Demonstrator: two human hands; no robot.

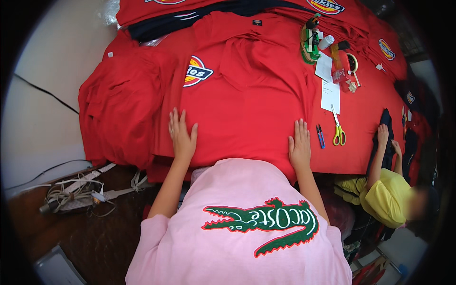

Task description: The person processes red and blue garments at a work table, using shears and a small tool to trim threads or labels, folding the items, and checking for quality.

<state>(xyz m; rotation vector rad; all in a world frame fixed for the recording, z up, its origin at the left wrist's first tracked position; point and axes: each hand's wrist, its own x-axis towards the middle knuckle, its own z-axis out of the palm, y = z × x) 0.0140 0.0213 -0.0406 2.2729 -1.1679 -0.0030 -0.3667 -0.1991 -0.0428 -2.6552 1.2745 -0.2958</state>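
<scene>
A red T-shirt [247,114] with a printed logo on its chest lies spread out in front of me, its neckline toward the far side. My left hand [183,137] rests flat on the shirt's left side, thumb apart from the fingers. On the opposite side, my right hand [299,145] lies flat with its fingers stretched out and close together. Neither hand grips anything. Just right of that hand are small blue thread snips [320,137] and scissors with yellow handles [338,133].
A heap of red garments [121,102] sits at left, with more red shirts [351,31] stacked along the back. A green tape dispenser [309,45], a red bottle [338,76] and paper [330,95] lie at right. Beyond, a person in yellow [387,194] handles dark cloth. Cables [71,192] hang lower left.
</scene>
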